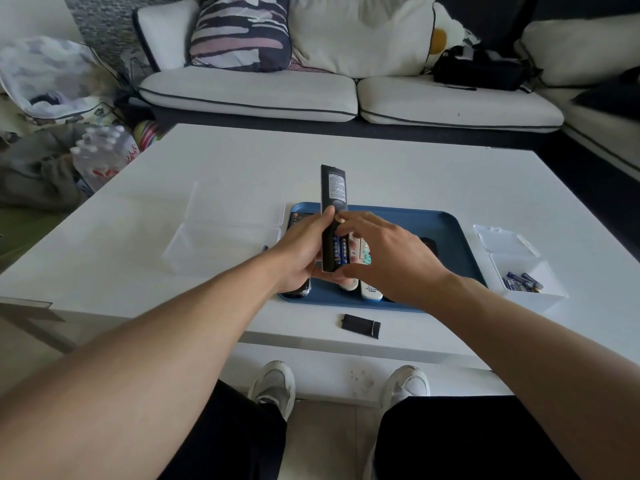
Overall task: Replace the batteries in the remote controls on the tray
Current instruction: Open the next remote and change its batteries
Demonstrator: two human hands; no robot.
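Observation:
My left hand (300, 250) grips a long black remote (333, 192), held upright with its back facing me above the blue tray (446, 233). Its battery compartment is uncovered and holds two blue batteries (340, 250). My right hand (384, 258) rests its fingertips on those batteries and the compartment's upper end. The remote's black battery cover (361, 326) lies on the table in front of the tray. Under my hands the tray holds other remotes: two white ones (370, 292) and a dark one (298, 291), partly hidden.
A small white box (550, 292) with several blue batteries (521, 281) stands right of the tray, its clear lid (504, 241) behind it. A clear plastic container (221, 233) sits left of the tray. A sofa runs beyond the white table (381, 161).

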